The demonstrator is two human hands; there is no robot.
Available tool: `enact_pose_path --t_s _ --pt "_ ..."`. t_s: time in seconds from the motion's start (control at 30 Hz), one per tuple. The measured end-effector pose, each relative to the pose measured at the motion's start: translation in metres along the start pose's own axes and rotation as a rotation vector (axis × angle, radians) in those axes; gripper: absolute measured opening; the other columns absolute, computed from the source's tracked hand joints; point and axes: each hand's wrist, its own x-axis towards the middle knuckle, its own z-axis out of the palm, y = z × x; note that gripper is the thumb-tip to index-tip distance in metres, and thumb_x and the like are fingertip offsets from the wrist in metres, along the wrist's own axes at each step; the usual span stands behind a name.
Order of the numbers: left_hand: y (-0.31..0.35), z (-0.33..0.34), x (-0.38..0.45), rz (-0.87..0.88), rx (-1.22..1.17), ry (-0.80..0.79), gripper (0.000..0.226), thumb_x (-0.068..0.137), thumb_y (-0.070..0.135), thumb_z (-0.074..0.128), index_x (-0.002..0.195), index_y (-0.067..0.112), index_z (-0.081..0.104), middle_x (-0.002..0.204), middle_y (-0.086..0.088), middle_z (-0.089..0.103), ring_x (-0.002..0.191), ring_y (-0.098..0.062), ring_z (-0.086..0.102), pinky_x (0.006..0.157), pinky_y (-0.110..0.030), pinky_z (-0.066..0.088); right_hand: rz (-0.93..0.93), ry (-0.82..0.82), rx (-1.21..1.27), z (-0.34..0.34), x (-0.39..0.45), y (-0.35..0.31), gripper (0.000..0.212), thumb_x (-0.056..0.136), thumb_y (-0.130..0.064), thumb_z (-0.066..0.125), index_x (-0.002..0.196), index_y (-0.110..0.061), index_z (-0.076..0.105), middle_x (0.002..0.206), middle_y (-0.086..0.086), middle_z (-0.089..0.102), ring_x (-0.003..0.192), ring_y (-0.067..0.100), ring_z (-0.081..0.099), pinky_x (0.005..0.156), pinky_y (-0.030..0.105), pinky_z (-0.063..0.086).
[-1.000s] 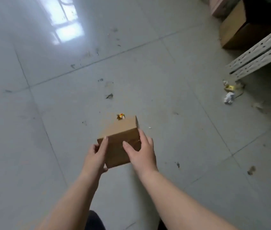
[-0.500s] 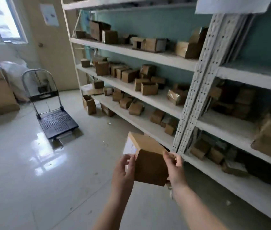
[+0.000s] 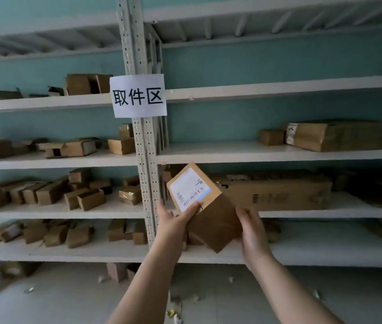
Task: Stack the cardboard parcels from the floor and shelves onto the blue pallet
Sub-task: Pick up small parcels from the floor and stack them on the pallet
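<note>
Here, a small cardboard parcel [image 3: 211,213] is held tilted, shipping label [image 3: 190,190] up, before the white shelving [image 3: 279,153]. The left hand [image 3: 173,222] pinches its labelled corner while the right hand [image 3: 252,232] cups the far side, probably underneath; no blue pallet in view.

Both bare forearms reach up and forward. The left hand [image 3: 173,220] grips with its thumb laid across the top; the right hand [image 3: 252,232] cups from the other side, fingers curled.
</note>
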Motion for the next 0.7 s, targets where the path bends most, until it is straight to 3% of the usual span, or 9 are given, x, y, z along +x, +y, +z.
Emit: enact_pose_path --t_s 0.07,0.17,0.27,0.33,0.4,0.47,0.53,0.6,0.7 --pt "-0.004 0.032 -0.003 -0.131 -0.026 -0.118 0.066 0.074 0.022 0.073 0.131 0.023 0.039 0.116 -0.009 0.062 0.095 -0.025 0.065 0.072 -0.041 0.057 -0.018 0.060 -0.032 -0.030 -0.009 -0.012 0.017 0.093 -0.033 0.052 0.095 -0.016 0.054 0.098 0.008 0.064 0.087 0.019 0.063 0.063 0.031 0.050" --pt "-0.020 0.081 -0.003 -0.194 -0.007 -0.236 0.055 0.079 0.024 0.070 0.127 0.023 0.045 0.116 -0.007 0.064 0.093 -0.023 0.064 0.061 -0.033 0.053 -0.082 0.118 -0.190 -0.081 -0.015 -0.030 0.024 0.089 -0.047 0.054 0.093 -0.023 0.055 0.101 0.005 0.065 0.095 0.018 0.062 0.074 0.034 0.052" --pt "-0.039 0.132 -0.001 -0.250 0.019 -0.353 0.052 0.079 0.024 0.070 0.125 0.025 0.045 0.116 -0.007 0.062 0.097 -0.023 0.062 0.072 -0.035 0.054 -0.169 0.127 -0.428 -0.126 -0.023 -0.054 0.049 0.071 -0.071 0.043 0.105 -0.037 0.052 0.107 -0.010 0.062 0.099 0.006 0.060 0.072 0.016 0.047" --pt "-0.055 0.170 0.000 -0.274 0.061 -0.441 0.053 0.078 0.029 0.070 0.126 0.026 0.047 0.114 -0.006 0.062 0.101 -0.025 0.061 0.084 -0.039 0.053 -0.247 0.097 -0.512 -0.154 -0.027 -0.071 0.055 0.063 -0.082 0.045 0.108 -0.051 0.048 0.112 -0.026 0.056 0.099 -0.007 0.058 0.067 0.007 0.046" --pt "-0.070 0.211 -0.001 -0.262 0.107 -0.540 0.059 0.076 0.033 0.071 0.129 0.027 0.047 0.116 -0.005 0.061 0.106 -0.026 0.059 0.087 -0.040 0.050 -0.309 0.133 -0.515 -0.187 -0.028 -0.085 0.047 0.065 -0.074 0.054 0.108 -0.056 0.048 0.113 -0.029 0.056 0.104 -0.009 0.056 0.072 0.006 0.047" --pt "-0.083 0.254 -0.005 -0.270 0.123 -0.653 0.076 0.065 0.040 0.076 0.133 0.029 0.044 0.122 -0.005 0.059 0.110 -0.027 0.057 0.090 -0.041 0.050 -0.335 0.246 -0.464 -0.223 -0.029 -0.097 0.039 0.071 -0.058 0.059 0.108 -0.048 0.049 0.113 -0.025 0.055 0.107 -0.005 0.056 0.074 0.008 0.048" --pt "-0.093 0.297 -0.012 -0.277 0.159 -0.756 0.085 0.060 0.045 0.078 0.135 0.033 0.041 0.126 -0.003 0.057 0.113 -0.026 0.056 0.099 -0.045 0.046 -0.355 0.346 -0.420 -0.261 -0.032 -0.106 0.040 0.071 -0.050 0.062 0.108 -0.044 0.048 0.115 -0.022 0.051 0.100 -0.014 0.054 0.071 0.004 0.045" --pt "-0.106 0.337 -0.019 -0.268 0.173 -0.842 0.071 0.071 0.039 0.073 0.134 0.035 0.041 0.123 0.001 0.057 0.110 -0.022 0.055 0.098 -0.041 0.044 -0.352 0.417 -0.423 -0.294 -0.036 -0.110 0.045 0.071 -0.048 0.060 0.112 -0.044 0.043 0.117 -0.018 0.046 0.094 -0.019 0.052 0.067 -0.001 0.042" --pt "-0.127 0.385 -0.032 -0.242 0.164 -0.959 0.049 0.083 0.025 0.062 0.128 0.036 0.044 0.110 0.008 0.060 0.098 -0.012 0.057 0.076 -0.027 0.045 -0.322 0.537 -0.408 -0.338 -0.041 -0.113 0.062 0.069 -0.054 0.061 0.124 -0.043 0.035 0.123 -0.013 0.048 0.101 -0.012 0.052 0.077 0.007 0.047"
